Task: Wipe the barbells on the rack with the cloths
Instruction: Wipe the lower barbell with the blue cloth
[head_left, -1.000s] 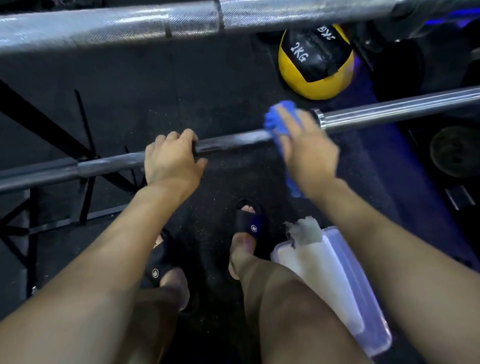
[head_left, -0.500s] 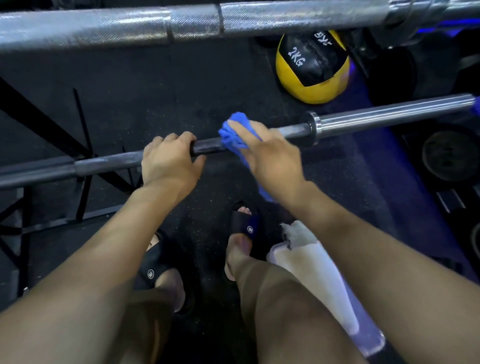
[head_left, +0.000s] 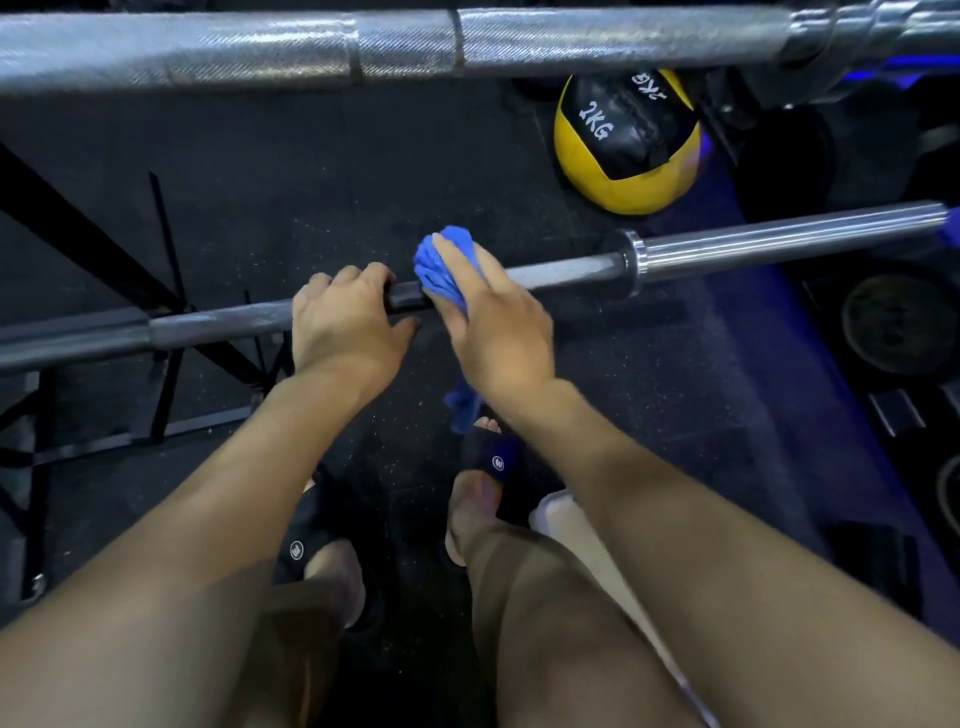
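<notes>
Over the last second the right hand (head_left: 498, 332) had slid the blue cloth (head_left: 441, 270) along the lower barbell (head_left: 561, 270), from just beside the collar (head_left: 631, 262) inward until it sat just beside the left hand (head_left: 345, 317). The right hand's fingers curled round the bunched cloth and the shaft together, with a tail of the cloth hanging below the wrist. The left hand had not moved: it gripped the bare shaft from above, thumb underneath, steadying the bar. The stretch between the collar and the grip had therefore been passed over, and the wipe seemed to have run out of room on that side. The shaft to the left of the steadying grip, the sleeve (head_left: 779, 234) beyond the collar, and the upper barbell (head_left: 260, 47) likely remained to be wiped.
</notes>
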